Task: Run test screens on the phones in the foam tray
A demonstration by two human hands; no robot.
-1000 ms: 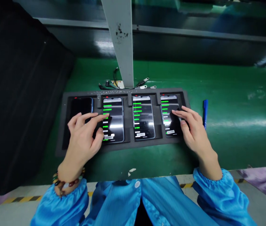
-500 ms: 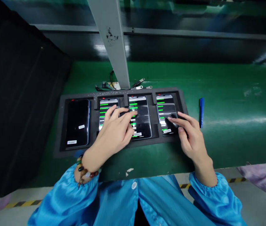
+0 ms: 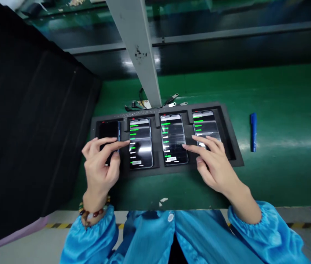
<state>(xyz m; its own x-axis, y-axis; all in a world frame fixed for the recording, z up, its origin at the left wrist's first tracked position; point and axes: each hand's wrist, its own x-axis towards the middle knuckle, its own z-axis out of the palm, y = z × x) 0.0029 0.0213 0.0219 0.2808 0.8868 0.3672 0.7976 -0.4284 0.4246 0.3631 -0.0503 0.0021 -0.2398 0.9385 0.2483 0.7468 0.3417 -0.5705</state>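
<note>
Several smartphones lie face up in a dark foam tray [image 3: 235, 159]. My left hand [image 3: 100, 163] is open above the leftmost phone [image 3: 109, 127], whose screen is dark and partly hidden by my fingers. Its index finger reaches to the left edge of the second phone [image 3: 141, 146], lit with green and white text lines. My right hand [image 3: 216, 163], open too, extends its index fingertip to the right edge of the third phone [image 3: 174, 141], which shows a similar list. The other right fingers hover over the rightmost phone [image 3: 205, 123] and cover its lower part.
A blue pen [image 3: 253, 132] lies on the green table [image 3: 287, 146] right of the tray. Behind the tray are cables [image 3: 136, 106] and a grey post [image 3: 141, 51]. A black curtain [image 3: 34, 110] borders the left side. White scraps [image 3: 163, 200] lie near the front edge.
My left hand has moved left, from the middle phones to the leftmost and second ones. My right index finger has shifted from the rightmost phone to the third. The view has shifted slightly.
</note>
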